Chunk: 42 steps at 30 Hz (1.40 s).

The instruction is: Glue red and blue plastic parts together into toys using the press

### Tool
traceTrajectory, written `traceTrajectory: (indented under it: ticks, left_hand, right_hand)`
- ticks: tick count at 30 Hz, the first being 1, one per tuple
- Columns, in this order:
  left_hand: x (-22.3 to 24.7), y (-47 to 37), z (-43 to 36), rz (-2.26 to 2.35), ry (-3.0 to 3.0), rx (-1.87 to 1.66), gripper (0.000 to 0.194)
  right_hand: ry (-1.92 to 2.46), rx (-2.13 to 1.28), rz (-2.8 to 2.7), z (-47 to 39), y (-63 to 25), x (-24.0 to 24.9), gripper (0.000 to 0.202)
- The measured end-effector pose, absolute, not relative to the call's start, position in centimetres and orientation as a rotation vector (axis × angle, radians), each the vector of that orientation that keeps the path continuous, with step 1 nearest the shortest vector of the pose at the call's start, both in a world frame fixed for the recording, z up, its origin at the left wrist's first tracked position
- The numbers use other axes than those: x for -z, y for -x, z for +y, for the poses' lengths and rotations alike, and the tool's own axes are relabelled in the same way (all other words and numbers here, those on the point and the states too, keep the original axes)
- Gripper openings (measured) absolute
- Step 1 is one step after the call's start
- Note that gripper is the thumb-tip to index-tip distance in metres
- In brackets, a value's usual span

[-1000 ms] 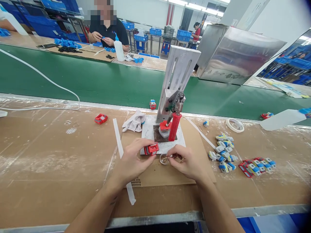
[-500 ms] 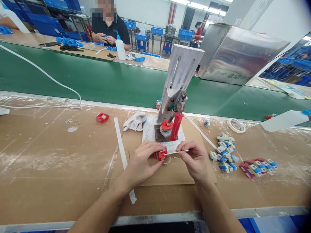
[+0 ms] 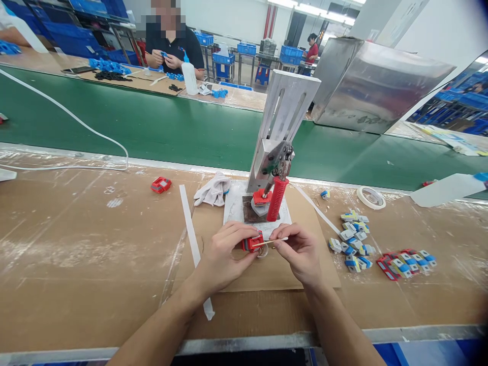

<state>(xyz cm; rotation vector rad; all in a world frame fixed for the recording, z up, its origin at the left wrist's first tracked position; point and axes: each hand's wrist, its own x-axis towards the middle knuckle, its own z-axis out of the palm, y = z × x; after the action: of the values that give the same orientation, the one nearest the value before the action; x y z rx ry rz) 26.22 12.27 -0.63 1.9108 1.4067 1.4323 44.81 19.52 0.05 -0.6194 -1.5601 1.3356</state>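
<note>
My left hand (image 3: 229,254) grips a small red part (image 3: 252,242) over the cardboard sheet (image 3: 282,277). Between thumb and fingers of my right hand (image 3: 301,251) is a thin white-tipped swab (image 3: 271,241), its far end at the red part. A thin clear ring (image 3: 263,251) shows just below the part. Behind my hands stands a metal toggle press (image 3: 284,157) with a red handle (image 3: 277,199); another red piece (image 3: 261,196) sits under its plunger.
White gloves (image 3: 213,189) and a white strip (image 3: 189,223) lie left of the press. On the right are blue-grey parts (image 3: 347,235), red parts (image 3: 389,267), a tape roll (image 3: 371,197) and a bottle (image 3: 444,190). Across the green belt (image 3: 171,127) sits a person (image 3: 173,51).
My right hand has moved slightly left with the swab, closer to the red part. On the belt, the part behind the press is no longer visible, and a red one shows at the far left.
</note>
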Motion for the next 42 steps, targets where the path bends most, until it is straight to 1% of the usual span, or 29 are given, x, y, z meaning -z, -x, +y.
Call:
traceTrajectory:
  ticks: [5,9,21,34,39,42]
  left_hand:
    - [0.5,-26.2,12.3,1.413,-1.903,-1.434,0.028]
    - [0.6,-26.1,12.3,1.416,-1.899,-1.441,0.03]
    - [0.4,-25.9,12.1,1.462,-1.896,-1.417,0.025]
    - [0.1,-25.8,11.9,1.49,-1.894,-1.398,0.023]
    - [0.0,-25.7,11.9,1.504,-1.894,-1.401,0.024]
    - [-0.1,-25.6,11.9,1.521,-1.889,-1.416,0.024]
  right_hand:
    - [0.637,-1.329,-1.559,19.6,-44.9,0.0,0.016]
    - [0.62,-1.334,-1.553,19.7,-45.0,0.1,0.012]
    - [0.628,-1.301,-1.593,19.9,-45.4,0.4,0.007]
    - [0.631,-1.22,-1.654,19.8,-45.5,0.3,0.013]
    - [0.565,-1.179,-1.626,20.3,-46.5,0.2,0.016]
    - [0.511,-1.145,-1.791,20.9,-47.8,-0.4,0.018]
